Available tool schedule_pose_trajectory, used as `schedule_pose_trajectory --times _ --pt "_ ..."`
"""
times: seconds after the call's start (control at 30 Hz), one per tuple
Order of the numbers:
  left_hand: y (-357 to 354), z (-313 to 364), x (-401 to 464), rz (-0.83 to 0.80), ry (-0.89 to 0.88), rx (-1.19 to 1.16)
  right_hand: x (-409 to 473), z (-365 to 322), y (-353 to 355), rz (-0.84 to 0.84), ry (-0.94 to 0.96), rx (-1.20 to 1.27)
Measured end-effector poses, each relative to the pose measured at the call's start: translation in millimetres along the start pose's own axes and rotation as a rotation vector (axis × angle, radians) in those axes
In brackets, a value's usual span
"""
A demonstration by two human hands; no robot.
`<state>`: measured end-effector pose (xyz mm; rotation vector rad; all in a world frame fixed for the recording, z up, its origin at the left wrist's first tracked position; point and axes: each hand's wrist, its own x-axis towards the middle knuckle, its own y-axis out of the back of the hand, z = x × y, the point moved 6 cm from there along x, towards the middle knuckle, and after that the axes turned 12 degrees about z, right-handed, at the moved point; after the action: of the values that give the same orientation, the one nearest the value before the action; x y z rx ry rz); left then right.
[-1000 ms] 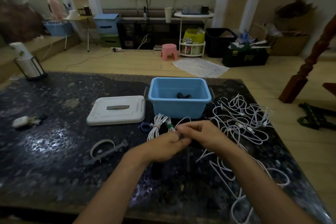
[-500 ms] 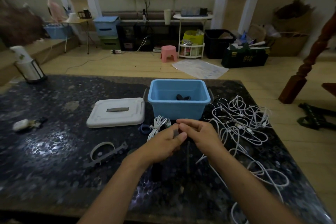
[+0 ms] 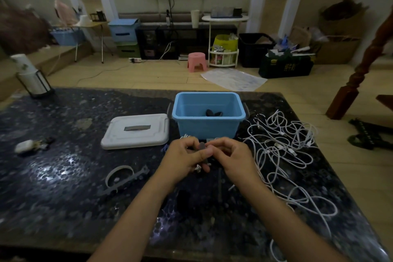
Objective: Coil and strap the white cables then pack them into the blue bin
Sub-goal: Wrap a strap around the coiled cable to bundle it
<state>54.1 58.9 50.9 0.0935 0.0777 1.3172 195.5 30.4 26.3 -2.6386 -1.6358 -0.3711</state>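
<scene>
Left hand: the left hand (image 3: pixel 187 159) is held just in front of the blue bin (image 3: pixel 209 128), fingers curled, with a dark grey strap (image 3: pixel 203 152) pinched between thumb and fingers.
Right hand: the right hand (image 3: pixel 231 155) is set against the left, fingertips meeting it at the strap; its fingers are curled, but what they grip cannot be told, as the contact is hidden.
Strap: only a short length is seen between the two hands; its long axis runs roughly away from the person, the upper end pointing toward the bin.
Coiled cable: a small white part (image 3: pixel 197 168) is seen under the left hand; the rest is covered, so its axis cannot be judged.
Loose white cables (image 3: pixel 282 149): a tangled heap is spread on the dark table (image 3: pixel 63 176) to the right of the bin and the hands, with strands trailing toward the near right edge. No single direction is held.
Blue bin: upright and open, at the far middle of the table, long side across the view. A small dark item (image 3: pixel 213 112) lies on its floor.
White lid (image 3: pixel 136 131): laid flat just left of the bin, handle upward.
Grey strip (image 3: pixel 124 177): flat on the table left of the hands, with a pale loop touching it.
</scene>
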Motion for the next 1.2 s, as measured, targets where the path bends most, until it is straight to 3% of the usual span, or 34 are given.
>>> schedule_pose_trajectory --times 0.23,0.5,1.0,1.2 --pt "-2.9 -0.4 0.1 -0.03 -0.046 0.086 0.0 -2.9 4.2 -0.011 -0.042 0.081" --pt "-8.5 -5.2 1.6 -0.113 -0.086 0.212 6.0 -8.7 8.8 -0.049 0.091 -0.094" --pt "-6.9 2.0 -3.8 -0.165 -0.082 0.214 1.4 -24.6 14.9 -0.175 0.31 -0.328" --pt "-4.0 3.6 -4.0 -0.164 -0.082 0.25 1.7 -24.8 14.8 -0.212 0.191 -0.252"
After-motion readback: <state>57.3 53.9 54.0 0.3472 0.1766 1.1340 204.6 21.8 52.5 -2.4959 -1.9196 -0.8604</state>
